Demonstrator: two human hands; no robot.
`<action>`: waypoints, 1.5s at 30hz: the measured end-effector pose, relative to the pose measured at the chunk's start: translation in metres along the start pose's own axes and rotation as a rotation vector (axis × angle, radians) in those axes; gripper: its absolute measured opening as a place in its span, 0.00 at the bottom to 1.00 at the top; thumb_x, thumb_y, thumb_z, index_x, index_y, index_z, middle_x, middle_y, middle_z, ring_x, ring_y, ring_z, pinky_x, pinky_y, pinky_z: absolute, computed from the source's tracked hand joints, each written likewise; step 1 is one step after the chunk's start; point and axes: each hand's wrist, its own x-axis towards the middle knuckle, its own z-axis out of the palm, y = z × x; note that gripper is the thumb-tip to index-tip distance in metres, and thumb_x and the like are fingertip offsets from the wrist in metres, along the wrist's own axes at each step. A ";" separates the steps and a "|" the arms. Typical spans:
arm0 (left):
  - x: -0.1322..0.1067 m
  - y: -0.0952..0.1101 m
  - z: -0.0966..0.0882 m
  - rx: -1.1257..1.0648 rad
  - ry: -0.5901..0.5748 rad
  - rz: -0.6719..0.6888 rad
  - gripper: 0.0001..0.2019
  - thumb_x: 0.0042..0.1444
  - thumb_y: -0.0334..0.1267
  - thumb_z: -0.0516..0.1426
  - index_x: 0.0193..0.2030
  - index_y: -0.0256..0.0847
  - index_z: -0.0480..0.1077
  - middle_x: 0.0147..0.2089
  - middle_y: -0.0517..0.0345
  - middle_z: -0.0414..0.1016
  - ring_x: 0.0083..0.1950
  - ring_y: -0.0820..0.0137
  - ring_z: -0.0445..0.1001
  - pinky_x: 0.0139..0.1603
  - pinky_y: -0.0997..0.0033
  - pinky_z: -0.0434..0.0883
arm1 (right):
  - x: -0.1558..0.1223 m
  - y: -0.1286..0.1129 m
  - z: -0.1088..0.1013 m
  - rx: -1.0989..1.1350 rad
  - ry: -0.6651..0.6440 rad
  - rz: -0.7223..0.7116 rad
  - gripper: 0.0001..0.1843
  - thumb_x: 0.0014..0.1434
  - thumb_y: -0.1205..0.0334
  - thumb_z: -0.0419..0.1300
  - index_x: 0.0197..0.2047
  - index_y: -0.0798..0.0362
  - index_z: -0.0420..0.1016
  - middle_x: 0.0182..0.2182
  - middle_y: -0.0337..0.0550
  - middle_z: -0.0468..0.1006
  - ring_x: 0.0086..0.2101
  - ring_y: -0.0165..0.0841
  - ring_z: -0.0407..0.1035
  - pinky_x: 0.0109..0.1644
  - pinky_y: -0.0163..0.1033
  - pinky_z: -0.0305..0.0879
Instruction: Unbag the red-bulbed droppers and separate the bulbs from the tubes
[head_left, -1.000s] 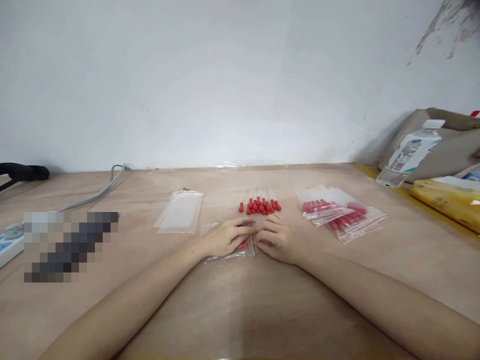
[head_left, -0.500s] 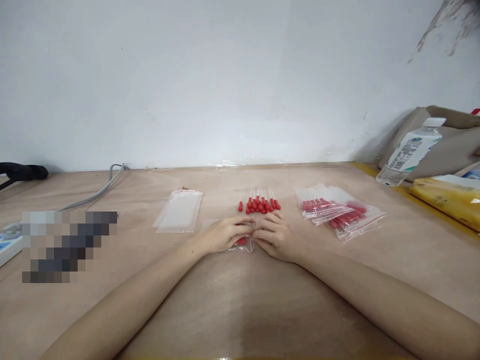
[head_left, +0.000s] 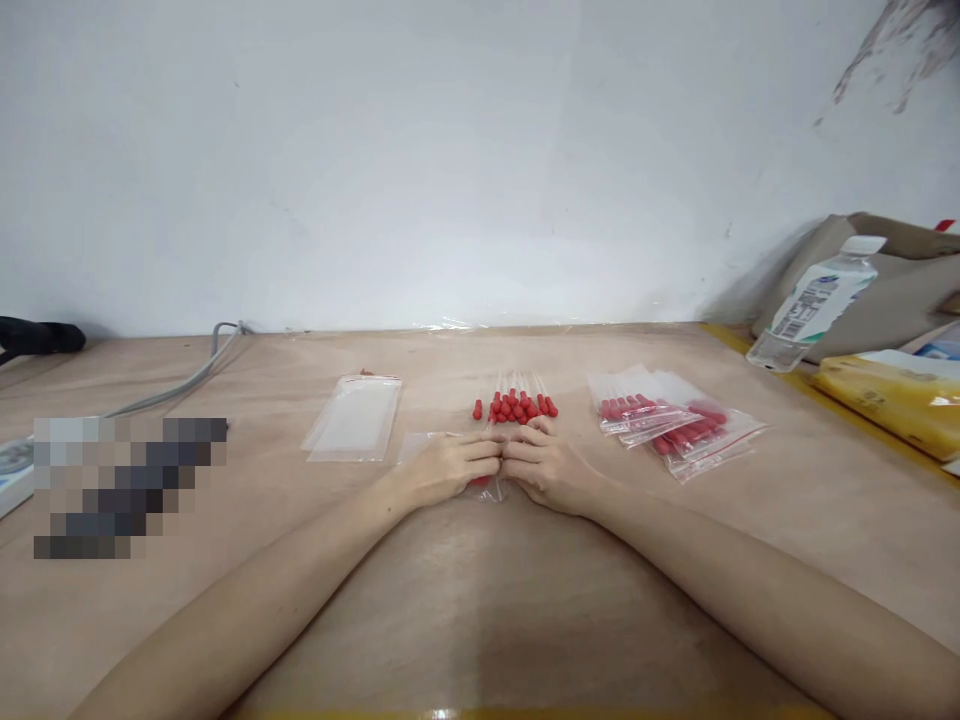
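In the head view, our left hand (head_left: 451, 467) and right hand (head_left: 551, 470) meet over the bag (head_left: 493, 490), fingers bent and close together; whether they pinch it, we cannot tell. Red-tipped sticks (head_left: 514, 407) lie just beyond the bag. We judge this as work at its right end, calling next for even fingertip pressure.
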 end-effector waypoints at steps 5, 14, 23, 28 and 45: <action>-0.006 -0.006 -0.016 0.009 0.037 -0.085 0.12 0.61 0.28 0.43 0.43 0.36 0.66 0.50 0.52 0.71 0.56 0.70 0.66 0.54 0.70 0.67 | -0.001 0.001 -0.004 0.003 -0.087 -0.021 0.10 0.60 0.70 0.48 0.34 0.54 0.71 0.37 0.41 0.75 0.42 0.33 0.61 0.43 0.40 0.52; -0.007 -0.001 -0.030 -0.159 -0.085 -0.252 0.12 0.62 0.33 0.44 0.47 0.41 0.66 0.50 0.53 0.70 0.49 0.68 0.70 0.49 0.68 0.67 | 0.004 -0.009 -0.027 0.412 -0.200 0.474 0.06 0.56 0.65 0.55 0.36 0.51 0.72 0.31 0.39 0.75 0.34 0.31 0.66 0.40 0.39 0.59; -0.026 0.017 -0.018 -0.461 -0.050 -0.638 0.28 0.53 0.47 0.55 0.58 0.40 0.54 0.54 0.49 0.65 0.53 0.62 0.66 0.53 0.61 0.65 | 0.004 -0.012 0.009 0.599 -0.042 0.721 0.09 0.52 0.70 0.54 0.32 0.52 0.75 0.28 0.38 0.76 0.29 0.30 0.67 0.35 0.35 0.62; -0.028 0.016 -0.011 -0.554 0.006 -0.667 0.25 0.52 0.47 0.56 0.54 0.40 0.57 0.52 0.50 0.67 0.51 0.63 0.68 0.51 0.61 0.67 | 0.014 -0.014 0.005 0.494 -0.126 0.730 0.08 0.55 0.63 0.55 0.29 0.54 0.73 0.25 0.39 0.73 0.28 0.29 0.64 0.33 0.35 0.59; -0.026 0.016 -0.014 -0.536 -0.011 -0.597 0.30 0.54 0.46 0.55 0.61 0.43 0.49 0.60 0.49 0.59 0.59 0.62 0.61 0.58 0.58 0.61 | 0.016 -0.013 0.021 0.764 0.002 0.740 0.13 0.54 0.60 0.58 0.44 0.51 0.70 0.29 0.38 0.73 0.28 0.28 0.66 0.33 0.35 0.62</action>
